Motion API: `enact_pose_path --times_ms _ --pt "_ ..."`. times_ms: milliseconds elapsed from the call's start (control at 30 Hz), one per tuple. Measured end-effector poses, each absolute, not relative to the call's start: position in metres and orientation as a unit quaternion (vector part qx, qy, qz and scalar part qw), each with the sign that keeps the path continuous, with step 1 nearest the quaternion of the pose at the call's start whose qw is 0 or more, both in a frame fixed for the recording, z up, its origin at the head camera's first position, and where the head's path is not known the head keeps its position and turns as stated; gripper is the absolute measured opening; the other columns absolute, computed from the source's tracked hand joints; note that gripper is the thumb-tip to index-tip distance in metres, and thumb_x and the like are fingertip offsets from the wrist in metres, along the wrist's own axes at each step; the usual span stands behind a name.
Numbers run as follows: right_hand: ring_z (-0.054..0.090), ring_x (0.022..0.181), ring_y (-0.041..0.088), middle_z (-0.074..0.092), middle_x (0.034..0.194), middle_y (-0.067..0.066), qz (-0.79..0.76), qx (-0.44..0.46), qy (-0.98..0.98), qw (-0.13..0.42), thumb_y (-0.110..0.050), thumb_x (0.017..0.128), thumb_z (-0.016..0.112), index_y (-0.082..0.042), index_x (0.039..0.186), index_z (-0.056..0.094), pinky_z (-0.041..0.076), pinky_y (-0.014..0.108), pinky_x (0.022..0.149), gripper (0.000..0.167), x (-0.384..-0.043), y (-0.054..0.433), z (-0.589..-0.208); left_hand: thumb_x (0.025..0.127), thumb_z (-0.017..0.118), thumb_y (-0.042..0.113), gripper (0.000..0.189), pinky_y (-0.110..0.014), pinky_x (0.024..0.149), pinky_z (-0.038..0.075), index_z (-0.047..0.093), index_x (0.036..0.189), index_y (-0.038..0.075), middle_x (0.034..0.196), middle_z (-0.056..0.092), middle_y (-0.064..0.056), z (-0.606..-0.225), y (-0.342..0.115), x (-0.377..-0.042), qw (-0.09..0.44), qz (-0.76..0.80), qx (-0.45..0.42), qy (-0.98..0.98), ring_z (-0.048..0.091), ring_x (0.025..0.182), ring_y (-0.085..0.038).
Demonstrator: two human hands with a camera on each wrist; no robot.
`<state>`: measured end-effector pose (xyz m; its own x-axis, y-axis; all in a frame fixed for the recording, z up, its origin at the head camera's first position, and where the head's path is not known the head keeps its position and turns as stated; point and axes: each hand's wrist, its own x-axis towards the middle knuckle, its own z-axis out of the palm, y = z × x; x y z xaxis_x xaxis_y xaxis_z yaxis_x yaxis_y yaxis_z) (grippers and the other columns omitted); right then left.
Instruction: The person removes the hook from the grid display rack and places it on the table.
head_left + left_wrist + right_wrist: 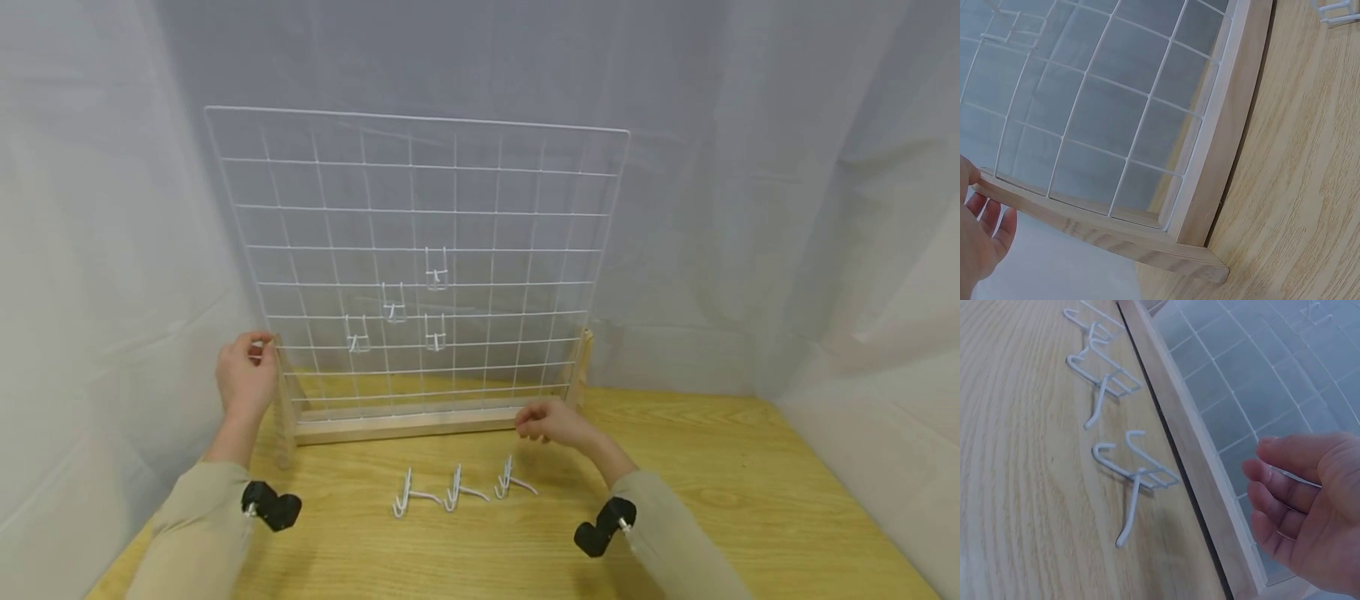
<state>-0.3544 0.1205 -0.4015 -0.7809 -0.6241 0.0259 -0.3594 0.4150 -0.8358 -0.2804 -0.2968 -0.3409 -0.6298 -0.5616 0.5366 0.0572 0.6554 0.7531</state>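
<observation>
A white wire grid panel [420, 118] stands upright in a pale wooden stand [405, 429]. At the stand's left side, my left hand [247, 379] pinches the top of the wooden upright [1072, 223], thumb above and fingers beneath. My right hand [553, 422] hovers near the right end of the base, holding nothing, its fingers loosely bent. Several white double-prong hooks hang mid-grid, one of them [437, 275] higher than the others. In front of the base, three loose hooks lie in a row; the rightmost hook [1138, 472] is nearest my right hand.
The wood-grain table [697, 492] extends forward and right of the stand. White sheeting [712, 250] hangs behind and at both sides. Each sleeve carries a black wrist mount, such as the left mount [273, 507].
</observation>
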Motion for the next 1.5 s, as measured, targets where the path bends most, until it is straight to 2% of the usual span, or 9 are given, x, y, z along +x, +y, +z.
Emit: enact_pose_path --times_ms 133,267,400,600,900,1067,1300,1367,1500 --pt "0.058 0.077 0.017 0.065 0.086 0.005 -0.459 -0.274 0.834 0.135 -0.012 0.087 0.061 0.003 0.102 0.063 0.048 0.032 0.066 0.021 -0.356 0.116 -0.397 0.090 0.046 0.004 0.022 -0.035 0.071 0.033 0.059 0.106 -0.005 0.090 0.049 -0.020 -0.340 -0.296 -0.280 0.395 -0.388 0.156 -0.818 0.046 0.082 -0.030" --pt "0.059 0.077 0.016 0.065 0.088 0.007 -0.484 -0.259 0.827 0.121 -0.011 0.087 0.061 0.007 0.106 0.062 0.048 0.030 0.066 0.026 -0.356 0.111 -0.391 0.091 0.046 0.004 0.023 -0.035 0.072 0.033 0.058 0.108 -0.005 0.091 0.049 -0.020 -0.339 -0.296 -0.279 0.388 -0.389 0.158 -0.820 0.046 0.082 -0.029" --pt "0.058 0.074 0.013 0.064 0.086 0.007 -0.506 -0.252 0.819 0.103 -0.010 0.087 0.061 0.011 0.106 0.060 0.049 0.027 0.065 0.028 -0.357 0.107 -0.385 0.091 0.046 0.004 0.023 -0.035 0.071 0.033 0.059 0.108 -0.005 0.091 0.050 -0.020 -0.339 -0.295 -0.279 0.389 -0.390 0.160 -0.819 0.046 0.082 -0.028" --pt "0.055 0.072 0.014 0.064 0.081 0.006 -0.506 -0.249 0.823 0.066 -0.010 0.087 0.061 0.009 0.103 0.062 0.047 0.027 0.061 0.025 -0.359 0.099 -0.376 0.090 0.047 0.004 0.022 -0.034 0.071 0.034 0.059 0.106 -0.005 0.089 0.050 -0.020 -0.339 -0.295 -0.280 0.398 -0.389 0.156 -0.816 0.047 0.081 -0.029" --pt "0.057 0.076 0.016 0.065 0.084 0.005 -0.503 -0.238 0.830 0.050 -0.013 0.088 0.062 0.002 0.101 0.065 0.049 0.029 0.064 0.020 -0.359 0.087 -0.366 0.091 0.045 0.005 0.024 -0.035 0.069 0.034 0.059 0.107 -0.005 0.090 0.050 -0.020 -0.343 -0.297 -0.281 0.392 -0.389 0.151 -0.820 0.047 0.081 -0.029" --pt "0.058 0.077 0.020 0.065 0.084 0.007 -0.519 -0.226 0.824 0.044 -0.014 0.088 0.062 0.003 0.102 0.064 0.049 0.030 0.065 0.022 -0.357 0.079 -0.357 0.091 0.045 0.005 0.023 -0.036 0.070 0.034 0.059 0.106 -0.005 0.090 0.050 -0.020 -0.343 -0.297 -0.279 0.393 -0.391 0.150 -0.819 0.046 0.081 -0.029" --pt "0.058 0.079 0.016 0.066 0.089 0.008 -0.543 -0.209 0.812 0.042 -0.015 0.087 0.063 0.002 0.103 0.065 0.050 0.034 0.069 0.023 -0.356 0.066 -0.346 0.091 0.045 0.005 0.022 -0.037 0.071 0.033 0.059 0.105 -0.005 0.089 0.050 -0.020 -0.341 -0.296 -0.279 0.402 -0.389 0.145 -0.816 0.046 0.082 -0.029" --pt "0.059 0.080 0.024 0.066 0.089 0.009 -0.548 -0.213 0.808 0.037 -0.014 0.087 0.062 0.004 0.104 0.064 0.049 0.032 0.067 0.025 -0.356 0.063 -0.343 0.090 0.045 0.005 0.022 -0.037 0.071 0.033 0.059 0.105 -0.005 0.088 0.050 -0.021 -0.342 -0.297 -0.279 0.405 -0.387 0.143 -0.816 0.046 0.082 -0.029" --pt "0.059 0.088 0.035 0.066 0.089 0.009 -0.559 -0.213 0.800 0.037 -0.014 0.087 0.062 0.003 0.105 0.064 0.050 0.036 0.071 0.024 -0.356 0.055 -0.339 0.091 0.045 0.005 0.022 -0.036 0.071 0.033 0.059 0.106 -0.005 0.089 0.051 -0.020 -0.341 -0.299 -0.281 0.402 -0.387 0.142 -0.817 0.046 0.083 -0.029"
